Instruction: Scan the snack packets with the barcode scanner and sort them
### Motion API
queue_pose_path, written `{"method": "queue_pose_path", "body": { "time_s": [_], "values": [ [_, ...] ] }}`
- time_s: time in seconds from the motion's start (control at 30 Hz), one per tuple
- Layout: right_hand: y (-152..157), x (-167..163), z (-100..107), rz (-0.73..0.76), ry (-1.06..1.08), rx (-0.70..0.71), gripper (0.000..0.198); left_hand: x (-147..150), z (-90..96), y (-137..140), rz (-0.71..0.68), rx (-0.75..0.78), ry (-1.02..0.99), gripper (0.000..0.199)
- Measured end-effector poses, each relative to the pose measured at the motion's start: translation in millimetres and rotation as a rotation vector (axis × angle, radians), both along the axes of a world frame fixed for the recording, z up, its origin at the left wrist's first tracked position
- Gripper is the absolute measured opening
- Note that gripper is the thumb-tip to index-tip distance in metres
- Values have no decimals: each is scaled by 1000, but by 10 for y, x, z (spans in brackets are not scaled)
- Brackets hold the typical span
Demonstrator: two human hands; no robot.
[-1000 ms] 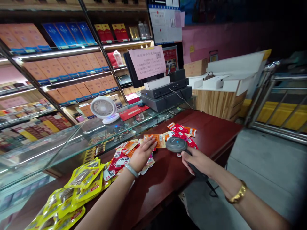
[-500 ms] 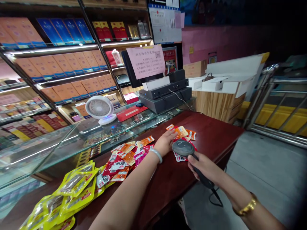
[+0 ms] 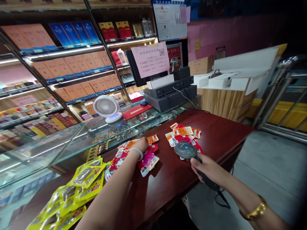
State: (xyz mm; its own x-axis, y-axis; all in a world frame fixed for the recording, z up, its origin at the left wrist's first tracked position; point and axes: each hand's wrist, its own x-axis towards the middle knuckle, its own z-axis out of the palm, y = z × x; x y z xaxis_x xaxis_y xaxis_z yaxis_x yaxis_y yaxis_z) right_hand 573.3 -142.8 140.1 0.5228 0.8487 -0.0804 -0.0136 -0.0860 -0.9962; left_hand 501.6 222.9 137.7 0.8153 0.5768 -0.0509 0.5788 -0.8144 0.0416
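My right hand (image 3: 207, 167) grips the handle of a dark grey barcode scanner (image 3: 185, 150), whose head hangs over a pile of small snack packets (image 3: 183, 131) in orange, red and white. A small blue light shows on the scanner. My left hand (image 3: 141, 144) rests at a second heap of snack packets (image 3: 150, 161) in red, orange and magenta, to the left. Its fingers are mostly hidden behind the hand, so I cannot see whether they hold a packet. Yellow snack packets (image 3: 90, 179) with clear windows lie further left on the dark red tabletop (image 3: 158, 191).
Behind the tabletop runs a glass counter (image 3: 79, 140) with a white fan (image 3: 107, 107) and a red envelope-like sheet (image 3: 136, 111). A monitor with a pink notice (image 3: 151, 60) stands over a black cash drawer (image 3: 171, 97). Shelves of boxes (image 3: 83, 64) rise behind; a metal railing (image 3: 283, 105) is at right.
My left hand has moved left from the pile near the scanner to the other heap. An orange packet now lies flat on the right pile. A blue light has appeared on the scanner.
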Motion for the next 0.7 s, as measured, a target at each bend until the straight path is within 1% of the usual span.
{"method": "queue_pose_path", "body": {
  "time_s": [0.1,0.2,0.27,0.33,0.4,0.47,0.53,0.57,0.63,0.7],
  "values": [
    [-18,-43,12,3,-8,2,63,-112,53,3,-40,23,-6,57],
    [-32,-78,2,-4,-11,9,62,-251,157,-66,-77,115,-37,69],
    [-24,-98,-9,-1,-9,10,61,-324,241,-141,-92,168,-77,73],
    [-5,-115,-19,8,-13,13,61,-360,325,-220,-68,173,-115,68],
    [14,-130,-32,20,-16,16,62,-358,391,-278,-29,136,-156,54],
    [24,-142,-48,26,-15,14,62,-334,422,-302,18,55,-197,35],
    [20,-155,-59,25,-16,6,62,-299,404,-302,58,-79,-268,24],
    [15,-161,-61,25,-19,7,63,-277,378,-303,76,-169,-330,22],
    [5,-177,-49,26,-23,21,63,-217,300,-333,94,-392,-523,24],
    [5,-195,-21,29,-20,45,64,-133,218,-421,90,-575,-698,27]
  ]
}}
